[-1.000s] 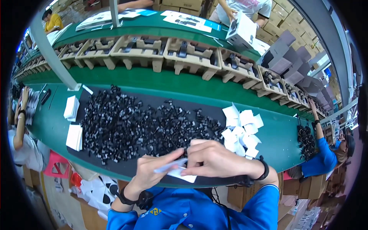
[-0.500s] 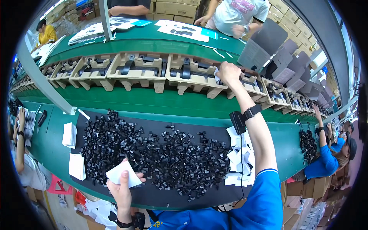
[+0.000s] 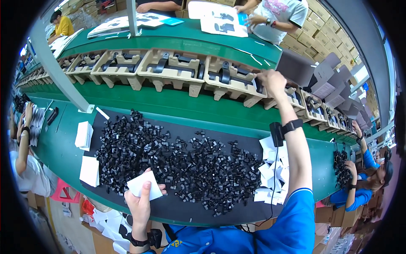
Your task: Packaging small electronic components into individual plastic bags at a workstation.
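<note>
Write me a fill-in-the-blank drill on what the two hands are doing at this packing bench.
1. The left hand holds a small white ____ by the pile of black plastic parts.
2. The right hand reaches to a moulded pulp ____ on the green conveyor.
3. The black parts lie on a ____ mat.
4. Loose white packets lie under the ____ forearm.

Missing words: packet; tray; black; right
</note>
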A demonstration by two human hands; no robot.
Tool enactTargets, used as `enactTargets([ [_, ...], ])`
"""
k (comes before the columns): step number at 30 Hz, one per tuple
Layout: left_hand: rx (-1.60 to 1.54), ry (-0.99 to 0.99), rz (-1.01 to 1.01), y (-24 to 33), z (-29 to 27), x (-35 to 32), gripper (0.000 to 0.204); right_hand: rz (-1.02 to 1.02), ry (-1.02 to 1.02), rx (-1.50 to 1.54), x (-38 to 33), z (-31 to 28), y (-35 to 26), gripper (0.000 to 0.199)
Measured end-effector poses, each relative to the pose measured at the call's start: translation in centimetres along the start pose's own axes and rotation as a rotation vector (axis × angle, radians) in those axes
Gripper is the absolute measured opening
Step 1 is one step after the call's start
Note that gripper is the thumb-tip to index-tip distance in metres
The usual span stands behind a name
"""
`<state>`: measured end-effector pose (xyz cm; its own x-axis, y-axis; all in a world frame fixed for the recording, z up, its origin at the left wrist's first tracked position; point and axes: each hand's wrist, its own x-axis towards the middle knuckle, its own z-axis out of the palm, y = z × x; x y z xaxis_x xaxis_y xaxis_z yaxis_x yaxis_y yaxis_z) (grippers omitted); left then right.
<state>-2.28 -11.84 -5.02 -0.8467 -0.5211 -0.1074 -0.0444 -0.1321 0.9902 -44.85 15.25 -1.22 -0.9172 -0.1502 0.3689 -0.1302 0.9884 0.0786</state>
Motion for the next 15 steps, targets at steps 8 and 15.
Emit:
enactTargets([
  [8, -0.364, -0.303, -0.282, -1.7, 3.0, 0.1, 0.038, -0.825, -0.226, 0.634, -20.9, -13.5, -9.0, 0.076],
  [15, -0.151, -0.513, -0.035, -0.2, 7.5, -1.6, 0.032, -0.947, -0.053, 0.699, -27.6, -12.4, -8.9, 0.084],
])
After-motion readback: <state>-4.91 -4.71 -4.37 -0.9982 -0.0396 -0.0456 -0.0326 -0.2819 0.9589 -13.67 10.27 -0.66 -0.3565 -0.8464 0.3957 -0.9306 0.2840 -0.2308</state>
